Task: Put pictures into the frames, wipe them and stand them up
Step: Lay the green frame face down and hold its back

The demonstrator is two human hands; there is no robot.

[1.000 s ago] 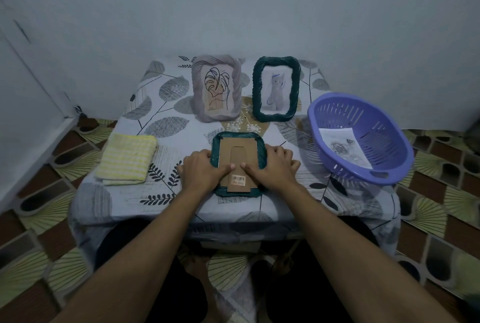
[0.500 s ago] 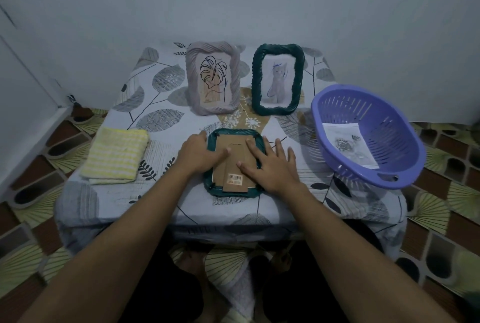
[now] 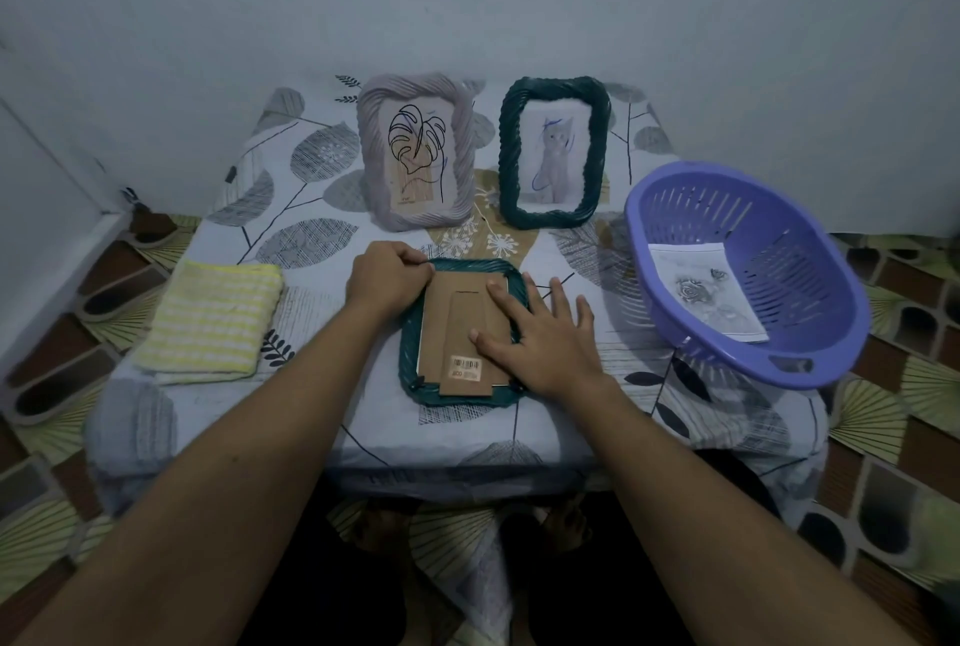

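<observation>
A dark green frame [image 3: 413, 359] lies face down on the table, its brown cardboard back [image 3: 457, 328] showing with a barcode sticker. My left hand [image 3: 387, 282] is curled at the frame's upper left corner, fingertips pinched at its edge. My right hand [image 3: 540, 333] lies flat, fingers spread, pressing on the right side of the cardboard back. Behind them stand a grey frame [image 3: 415, 157] with a leaf drawing and a second green frame [image 3: 553, 152] with a cat drawing. A loose picture of a rose [image 3: 706, 292] lies in the purple basket [image 3: 810, 365].
A folded yellow striped cloth [image 3: 208, 320] lies at the left of the table. The purple basket overhangs the table's right edge. The small table has a leaf-print cover [image 3: 311, 240] and stands against a white wall, with patterned floor tiles around it.
My left hand has moved from the frame's left side up to its top left corner and curled shut there. My right hand has opened out flat on the backing.
</observation>
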